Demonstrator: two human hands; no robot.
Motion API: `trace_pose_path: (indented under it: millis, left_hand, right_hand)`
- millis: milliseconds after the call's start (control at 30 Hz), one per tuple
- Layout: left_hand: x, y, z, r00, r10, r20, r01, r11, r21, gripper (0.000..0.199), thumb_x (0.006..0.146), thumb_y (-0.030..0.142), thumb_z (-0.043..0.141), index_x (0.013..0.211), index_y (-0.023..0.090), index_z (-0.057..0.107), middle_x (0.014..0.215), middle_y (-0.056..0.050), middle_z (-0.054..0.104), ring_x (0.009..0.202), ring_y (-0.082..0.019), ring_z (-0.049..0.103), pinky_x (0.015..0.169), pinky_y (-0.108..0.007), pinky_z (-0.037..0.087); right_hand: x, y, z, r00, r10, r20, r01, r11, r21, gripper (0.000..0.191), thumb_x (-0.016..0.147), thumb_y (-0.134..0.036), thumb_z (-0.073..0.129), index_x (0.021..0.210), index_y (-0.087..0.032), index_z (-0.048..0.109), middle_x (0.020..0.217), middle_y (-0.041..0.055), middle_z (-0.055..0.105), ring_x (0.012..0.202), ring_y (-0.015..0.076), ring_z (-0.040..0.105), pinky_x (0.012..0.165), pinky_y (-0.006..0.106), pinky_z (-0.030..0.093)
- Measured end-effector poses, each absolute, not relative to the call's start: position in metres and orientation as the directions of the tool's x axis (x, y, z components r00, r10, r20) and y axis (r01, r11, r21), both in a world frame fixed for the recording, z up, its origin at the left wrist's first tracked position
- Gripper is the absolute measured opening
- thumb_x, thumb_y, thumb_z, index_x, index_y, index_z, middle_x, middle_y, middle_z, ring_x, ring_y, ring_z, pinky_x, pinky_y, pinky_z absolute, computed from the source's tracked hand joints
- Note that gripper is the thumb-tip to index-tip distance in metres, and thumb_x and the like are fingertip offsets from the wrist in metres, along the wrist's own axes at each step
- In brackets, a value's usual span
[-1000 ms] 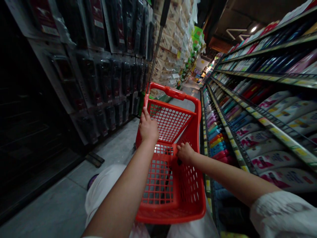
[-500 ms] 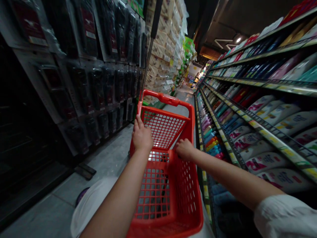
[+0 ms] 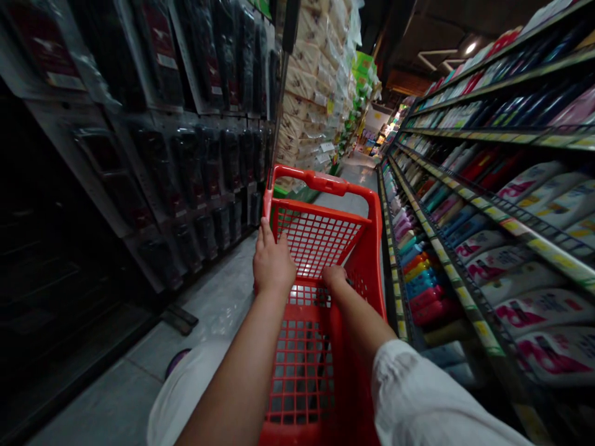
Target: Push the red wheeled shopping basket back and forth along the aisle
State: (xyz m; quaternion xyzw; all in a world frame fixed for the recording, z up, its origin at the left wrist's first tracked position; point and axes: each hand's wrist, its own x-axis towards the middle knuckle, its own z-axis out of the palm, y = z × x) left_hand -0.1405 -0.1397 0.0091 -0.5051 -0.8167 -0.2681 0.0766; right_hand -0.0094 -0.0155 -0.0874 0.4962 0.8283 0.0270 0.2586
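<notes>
A red plastic shopping basket cart [image 3: 376,232] stands in front of me, with a grid floor and a hinged grid panel [image 3: 320,235]. My left hand [image 3: 273,259] rests on its left rim, fingers wrapped over the edge. Inside the basket, near the bottom of the grid panel, is my right hand [image 3: 334,274]; its fingers are hidden from view, so what it touches or holds cannot be made out. The basket's red handle [image 3: 325,184] is at the far end, with neither hand on it.
Packaged dark goods [image 3: 186,155] hang on a rack at the left. Wrapped beige packs [image 3: 307,93] are stacked beyond. Shelves of bottles [image 3: 534,266] line the right side. The grey floor aisle [image 3: 360,176] runs ahead between them. A rack foot [image 3: 180,319] sits on the floor.
My right hand has moved left and deeper into the basket, and its sleeve has come closer. My left hand stays on the left rim. The view has shifted slightly.
</notes>
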Motion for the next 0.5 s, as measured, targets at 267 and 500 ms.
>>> trace_pose_path:
  millis: [267, 500]
  left_hand:
    - [-0.145, -0.130, 0.009, -0.564, 0.734, 0.378, 0.816, 0.425, 0.392, 0.066, 0.087, 0.010, 0.044, 0.149, -0.006, 0.027, 0.154, -0.028, 0.032, 0.133, -0.031, 0.048, 0.108, -0.037, 0.043]
    - [-0.146, -0.126, 0.003, -0.547, 0.725, 0.419, 0.836, 0.449, 0.316, 0.061, 0.088, 0.011, 0.040, 0.147, -0.005, 0.033, 0.153, -0.028, 0.034, 0.138, -0.030, 0.043, 0.109, -0.037, 0.041]
  right_hand:
    - [-0.002, -0.060, -0.147, -0.145, 0.966, -0.213, 0.952, 0.195, 0.234, 0.046, 0.097, -0.011, 0.026, 0.137, -0.016, 0.048, 0.123, 0.0257, 0.059, 0.111, 0.0253, 0.062, 0.071, 0.028, 0.051]
    - [-0.080, -0.093, -0.158, -0.388, 0.897, -0.210, 0.919, 0.395, -0.011, 0.053, 0.099, -0.016, 0.021, 0.147, -0.030, 0.036, 0.137, 0.0129, 0.054, 0.118, 0.0239, 0.055, 0.087, 0.032, 0.048]
